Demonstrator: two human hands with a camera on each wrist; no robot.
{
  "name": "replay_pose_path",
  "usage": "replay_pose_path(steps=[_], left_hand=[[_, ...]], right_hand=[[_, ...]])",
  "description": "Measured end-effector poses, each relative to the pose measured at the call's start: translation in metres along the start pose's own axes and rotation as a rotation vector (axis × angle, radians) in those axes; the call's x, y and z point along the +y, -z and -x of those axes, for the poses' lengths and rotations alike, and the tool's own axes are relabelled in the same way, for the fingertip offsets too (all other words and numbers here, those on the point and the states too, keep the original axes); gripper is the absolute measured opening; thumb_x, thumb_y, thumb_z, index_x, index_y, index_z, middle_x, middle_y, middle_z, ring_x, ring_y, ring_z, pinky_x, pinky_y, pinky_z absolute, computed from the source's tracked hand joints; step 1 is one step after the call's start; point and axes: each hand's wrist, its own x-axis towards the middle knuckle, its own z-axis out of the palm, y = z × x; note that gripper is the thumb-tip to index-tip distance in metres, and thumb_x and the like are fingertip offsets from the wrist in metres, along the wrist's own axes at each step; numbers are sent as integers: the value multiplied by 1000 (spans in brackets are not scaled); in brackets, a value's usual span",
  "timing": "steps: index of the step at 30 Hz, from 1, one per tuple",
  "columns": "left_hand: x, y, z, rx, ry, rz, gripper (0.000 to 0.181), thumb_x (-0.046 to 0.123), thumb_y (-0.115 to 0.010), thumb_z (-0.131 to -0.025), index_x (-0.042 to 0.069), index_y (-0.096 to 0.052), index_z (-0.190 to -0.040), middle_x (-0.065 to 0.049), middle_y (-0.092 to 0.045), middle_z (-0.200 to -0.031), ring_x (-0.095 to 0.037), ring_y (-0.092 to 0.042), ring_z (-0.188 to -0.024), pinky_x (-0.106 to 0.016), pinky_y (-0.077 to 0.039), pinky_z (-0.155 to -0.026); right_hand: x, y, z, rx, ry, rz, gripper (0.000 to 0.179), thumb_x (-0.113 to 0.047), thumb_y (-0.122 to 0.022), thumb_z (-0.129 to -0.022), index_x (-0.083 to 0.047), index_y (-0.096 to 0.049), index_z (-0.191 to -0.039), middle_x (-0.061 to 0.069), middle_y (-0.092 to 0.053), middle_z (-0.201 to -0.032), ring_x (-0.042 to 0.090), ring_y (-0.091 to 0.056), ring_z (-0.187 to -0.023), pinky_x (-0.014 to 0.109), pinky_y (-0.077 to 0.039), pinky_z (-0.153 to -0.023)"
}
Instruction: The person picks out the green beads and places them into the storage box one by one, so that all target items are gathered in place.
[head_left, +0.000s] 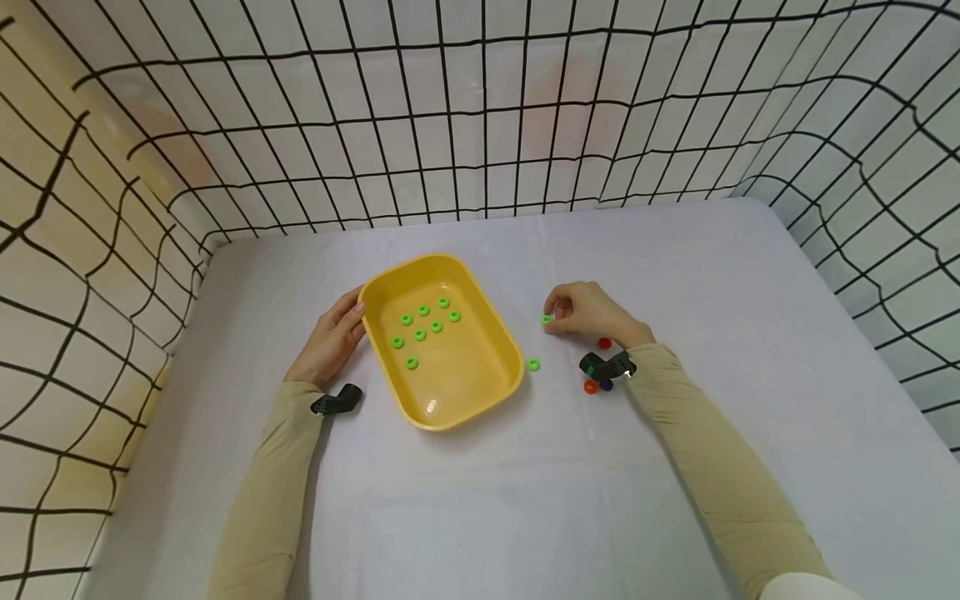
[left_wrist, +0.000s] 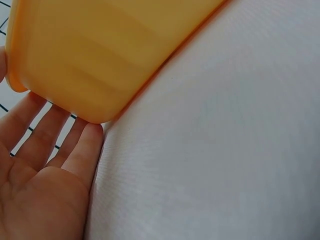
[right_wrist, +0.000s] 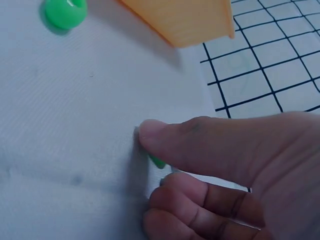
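Observation:
A yellow tray point(head_left: 480, 387) holds several green ring-shaped beads point(head_left: 420, 334). At its left side, my left hand point(head_left: 333, 337) grips the tray edge, with the thumb at the rim and the fingers against the outer wall point(left_wrist: 100, 60). To the right of the tray, my right hand point(head_left: 592, 312) pinches a green bead point(head_left: 547, 319) between thumb and fingers, close over the white cloth. In the right wrist view the thumb covers most of that bead point(right_wrist: 157, 161). Another green bead point(head_left: 533, 364) lies on the cloth just beside the tray's right edge.
Near my right wrist lie a red bead point(head_left: 604, 342), an orange-red bead point(head_left: 591, 387) and a dark blue bead point(head_left: 607, 384), partly below the black wrist strap point(head_left: 609, 366). Black wire grid point(head_left: 483, 108) walls stand along the back and both sides of the cloth-covered table point(head_left: 465, 517).

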Motion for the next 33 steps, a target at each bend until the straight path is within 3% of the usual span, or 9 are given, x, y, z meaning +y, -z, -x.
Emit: replay_pose_path(steps=[8,18,24,28,33], left_hand=[[1,-1,-1,9,34,-26,62,30,-49,-105,4,-25,-155,-15,-30,-157,-16,-44,-131,-18,-44,-107],[0,-1,0,-4,-8,4,59,24,-46,-106,-2,-24,-154,-15,-32,-153,-13,-46,-127,-16,-45,-104],[1,-2,-1,6,13,-4,59,24,-46,-106,-1,-24,-155,-16,-31,-155,-13,-46,-127,-15,-45,-104],[1,-2,-1,2,24,-18,61,27,-48,-105,1,-24,-155,-16,-30,-156,-15,-45,-129,-17,-44,-106],[0,-2,-1,3,2,-5,60,27,-48,-105,0,-26,-154,-15,-33,-153,-14,-46,-128,-16,-45,-105]], right_hand=[[6,-5,0,43,23,-18,20,-15,-80,-83,-5,-69,-96,4,-63,-77,17,-54,-72,26,-45,-66],[10,-9,0,76,25,-32,21,-15,-81,-82,-5,-69,-95,4,-63,-78,17,-54,-72,26,-44,-66],[6,-3,0,71,38,-21,21,-14,-79,-83,-3,-68,-96,5,-63,-80,17,-55,-73,25,-46,-66],[-17,18,-4,117,89,9,20,-10,-78,-84,-1,-67,-98,8,-63,-81,19,-56,-74,24,-46,-64],[-82,45,-20,113,252,99,17,-9,-75,-87,0,-67,-98,9,-63,-81,21,-55,-73,26,-48,-63]])
